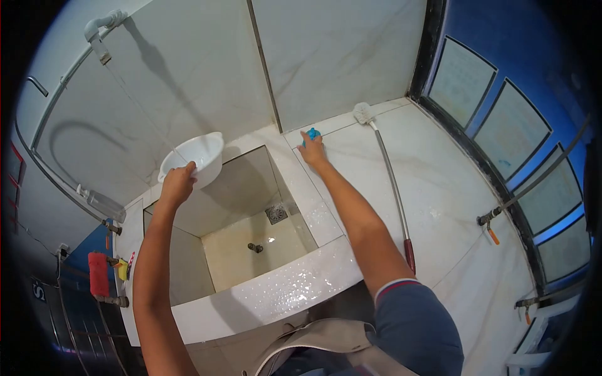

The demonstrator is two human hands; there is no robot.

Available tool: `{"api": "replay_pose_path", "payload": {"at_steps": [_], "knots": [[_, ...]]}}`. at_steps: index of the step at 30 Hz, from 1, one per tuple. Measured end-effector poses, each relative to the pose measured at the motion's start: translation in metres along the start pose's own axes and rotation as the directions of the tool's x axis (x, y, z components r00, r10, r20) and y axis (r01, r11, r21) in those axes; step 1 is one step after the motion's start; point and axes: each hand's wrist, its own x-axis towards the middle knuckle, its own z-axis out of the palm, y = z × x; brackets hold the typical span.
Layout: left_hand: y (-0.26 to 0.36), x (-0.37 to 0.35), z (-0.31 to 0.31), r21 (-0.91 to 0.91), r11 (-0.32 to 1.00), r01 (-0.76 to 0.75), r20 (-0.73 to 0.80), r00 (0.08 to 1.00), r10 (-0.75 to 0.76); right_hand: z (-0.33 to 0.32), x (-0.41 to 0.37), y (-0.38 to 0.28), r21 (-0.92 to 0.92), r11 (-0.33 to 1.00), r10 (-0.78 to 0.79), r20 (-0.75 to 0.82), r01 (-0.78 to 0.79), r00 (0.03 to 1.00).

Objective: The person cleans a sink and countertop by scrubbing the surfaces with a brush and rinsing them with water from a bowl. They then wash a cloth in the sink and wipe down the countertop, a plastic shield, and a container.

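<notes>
My left hand [179, 183] grips the near rim of a white plastic basin [210, 153], tilted over the back left corner of the sink [276, 289]. A thin stream of water falls into it from the white pipe tap [99, 47] on the wall. Farther right, my right hand [312, 152] reaches to the back of the counter, its fingers around a small bright blue object [313, 133]. Most of that object is hidden by the fingers, so I cannot tell its kind.
A long-handled toilet brush [392, 182] lies on the white tiled counter [451, 188], right of my arm. Valves [489, 220] stick up at the right. A clear pump bottle [103, 203] and a red roll-shaped thing [98, 274] are at the left. The sink has a drain [276, 214].
</notes>
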Motion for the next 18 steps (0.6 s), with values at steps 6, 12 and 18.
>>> {"api": "replay_pose_path", "payload": {"at_steps": [6, 12, 18], "knots": [[-0.003, -0.004, 0.007, -0.067, 0.996, -0.059, -0.056, 0.997, 0.055, -0.054, -0.004, 0.030, -0.022, 1.000, -0.016, 0.170, 0.020, 0.985], [-0.007, -0.010, -0.007, -0.149, 0.983, -0.103, -0.111, 0.990, 0.087, -0.288, -0.068, 0.162, -0.383, 0.918, 0.080, -0.068, -0.101, 0.994], [-0.013, 0.002, -0.003, -0.142, 0.984, -0.107, -0.133, 0.987, 0.089, -0.301, -0.141, 0.123, -0.839, 0.543, -0.169, -0.065, 0.037, 0.983]]}}
